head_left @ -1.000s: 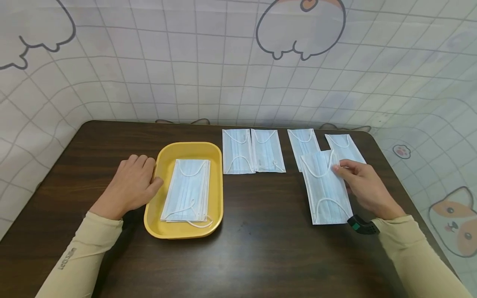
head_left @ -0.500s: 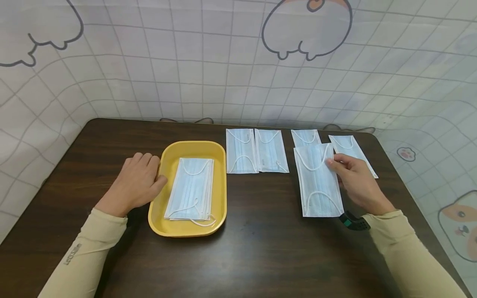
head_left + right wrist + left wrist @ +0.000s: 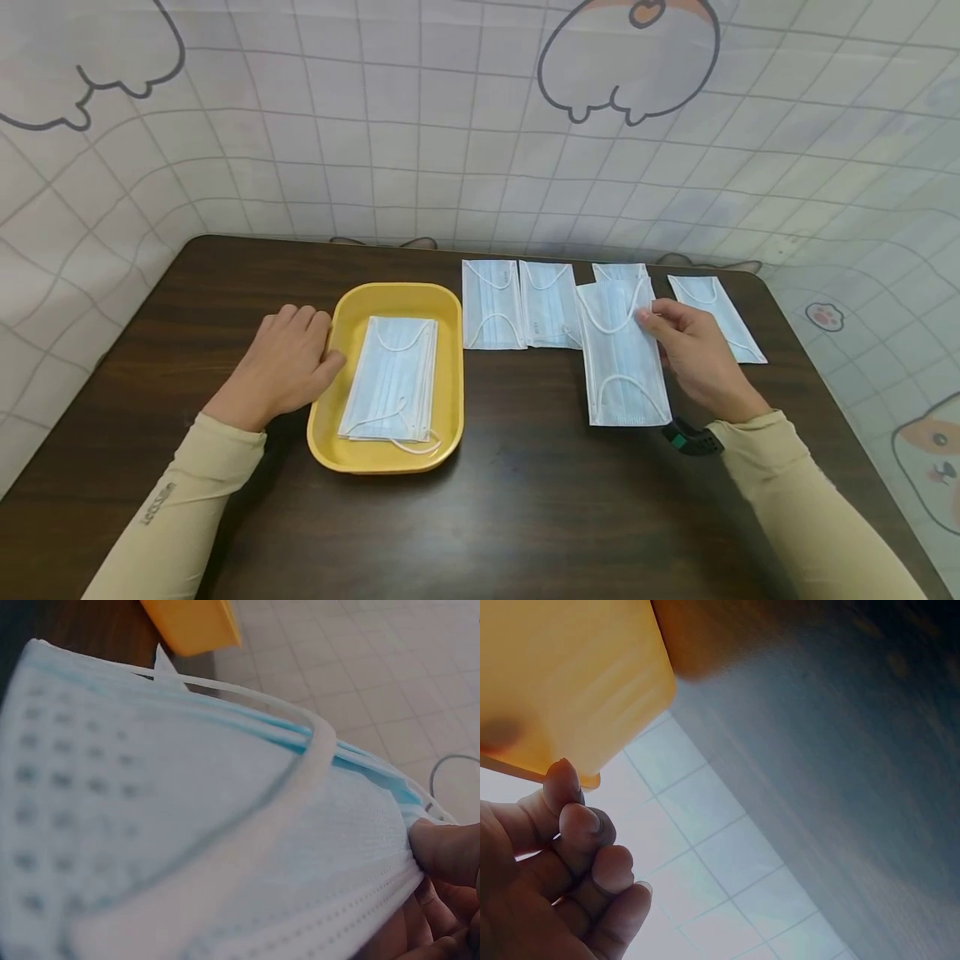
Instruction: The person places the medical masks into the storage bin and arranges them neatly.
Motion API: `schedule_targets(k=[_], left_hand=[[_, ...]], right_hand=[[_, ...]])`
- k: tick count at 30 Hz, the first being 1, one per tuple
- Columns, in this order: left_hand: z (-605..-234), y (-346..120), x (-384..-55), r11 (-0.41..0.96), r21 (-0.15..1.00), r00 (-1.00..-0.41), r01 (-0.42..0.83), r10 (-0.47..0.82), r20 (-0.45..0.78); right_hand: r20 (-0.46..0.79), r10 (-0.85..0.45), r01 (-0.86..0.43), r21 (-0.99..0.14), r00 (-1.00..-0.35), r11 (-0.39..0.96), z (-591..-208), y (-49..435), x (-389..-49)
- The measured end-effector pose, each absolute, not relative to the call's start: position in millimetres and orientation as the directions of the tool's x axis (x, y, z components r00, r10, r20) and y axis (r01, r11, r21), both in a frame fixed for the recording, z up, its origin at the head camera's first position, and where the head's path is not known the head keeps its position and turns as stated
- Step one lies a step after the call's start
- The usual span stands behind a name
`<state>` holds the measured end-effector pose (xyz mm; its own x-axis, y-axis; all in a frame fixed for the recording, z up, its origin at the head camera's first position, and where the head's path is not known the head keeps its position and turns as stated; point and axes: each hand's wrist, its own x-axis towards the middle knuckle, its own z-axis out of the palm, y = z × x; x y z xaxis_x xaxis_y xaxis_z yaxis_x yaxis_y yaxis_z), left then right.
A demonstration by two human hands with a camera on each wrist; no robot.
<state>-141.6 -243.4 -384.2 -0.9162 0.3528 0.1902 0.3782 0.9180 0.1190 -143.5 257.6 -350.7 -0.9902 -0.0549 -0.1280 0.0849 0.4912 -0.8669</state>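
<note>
Pinching face mask (image 3: 621,354): right fingers (image 3: 673,311) | curled, gripping yellow tray (image 3: 448,392): left fingers (image 3: 579,823)

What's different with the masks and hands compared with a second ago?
The right hand, already pinching the held mask, has carried it leftward, toward the yellow tray, so it now hides more of the mask behind it. Nothing was newly gripped or let go. The left hand stays at the tray's edge; the mask stack inside and the other laid-out masks lie as before.
</note>
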Motion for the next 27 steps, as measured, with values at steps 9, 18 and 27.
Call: schedule_targets(k=[9,18,27], left_hand=[[-385,-243,-142,0.916,0.119,-0.912,0.384,0.355,0.207],[-384,-242,-142,0.917,0.119,-0.912,0.382,0.353,0.207],[-382,-242,-141,0.914,0.123,-0.911,0.386,0.357,0.205]], right_hand=[[-0.124,-0.085,0.076,-0.901,-0.989,0.428,-348,235,-151],[-0.118,-0.11,0.068,-0.921,-0.987,0.383,-344,208,-158],[-0.106,-0.159,0.065,-0.968,-0.982,0.241,-341,177,-166]])
